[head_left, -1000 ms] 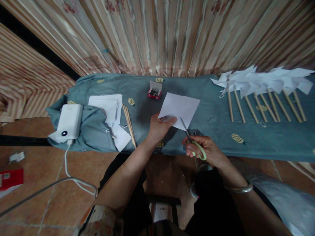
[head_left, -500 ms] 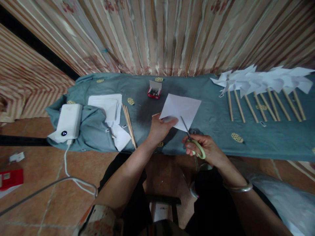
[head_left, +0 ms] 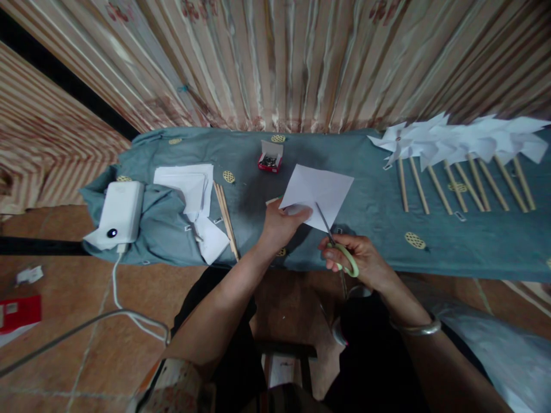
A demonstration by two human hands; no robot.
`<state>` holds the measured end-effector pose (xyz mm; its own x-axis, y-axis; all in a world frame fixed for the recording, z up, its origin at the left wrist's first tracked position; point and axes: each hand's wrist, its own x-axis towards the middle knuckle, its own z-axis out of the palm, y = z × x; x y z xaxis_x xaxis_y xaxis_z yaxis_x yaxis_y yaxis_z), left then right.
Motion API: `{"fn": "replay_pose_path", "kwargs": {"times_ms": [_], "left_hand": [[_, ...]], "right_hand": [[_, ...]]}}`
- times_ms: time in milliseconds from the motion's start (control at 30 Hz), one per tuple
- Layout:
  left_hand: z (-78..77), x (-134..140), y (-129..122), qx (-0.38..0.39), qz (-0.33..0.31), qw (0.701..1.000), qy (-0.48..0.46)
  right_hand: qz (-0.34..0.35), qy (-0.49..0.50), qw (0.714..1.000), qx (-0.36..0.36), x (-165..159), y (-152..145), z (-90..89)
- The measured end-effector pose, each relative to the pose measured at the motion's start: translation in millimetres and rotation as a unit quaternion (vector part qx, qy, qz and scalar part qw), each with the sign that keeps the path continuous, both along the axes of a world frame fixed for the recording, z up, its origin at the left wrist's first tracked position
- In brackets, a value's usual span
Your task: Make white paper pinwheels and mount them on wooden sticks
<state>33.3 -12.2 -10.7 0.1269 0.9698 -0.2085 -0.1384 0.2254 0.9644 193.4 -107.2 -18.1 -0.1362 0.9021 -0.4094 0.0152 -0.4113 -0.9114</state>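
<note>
A square sheet of white paper (head_left: pixel 321 186) is held above the cloth by my left hand (head_left: pixel 282 225), thumb on top and fingers hidden underneath. My right hand (head_left: pixel 353 255) grips scissors (head_left: pixel 348 261) with pale green handles. Their blades lie over the sheet's near edge and point toward its middle; I cannot tell how far any cut runs. Beyond the sheet, a small red box (head_left: pixel 271 157) with its white lid up holds small metal pieces. To the left of my left hand lie several thin wooden sticks (head_left: pixel 226 221).
White paper sheets (head_left: pixel 185 178) lie left of the sticks, beside a white power bank (head_left: pixel 121 212) with a cable (head_left: pixel 115 275). Several white paper pinwheels (head_left: pixel 462 140) on wooden sticks line the right side of the blue-grey cloth (head_left: pixel 379 241). A pleated curtain (head_left: pixel 297 63) hangs behind.
The sheet has shifted very slightly to the right. Both hands keep nearly the same place, and the scissors stay at the paper's near edge.
</note>
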Motion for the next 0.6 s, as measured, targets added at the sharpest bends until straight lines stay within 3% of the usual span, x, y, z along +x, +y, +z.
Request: {"fn": "replay_pose_path", "kwargs": {"times_ms": [600], "left_hand": [[0.3,-0.4,-1.2,0.005,-0.006,1.0,0.025]], "right_hand": [[-0.01,-0.003,1.0,0.002,-2.3,2.5,1.8]]}}
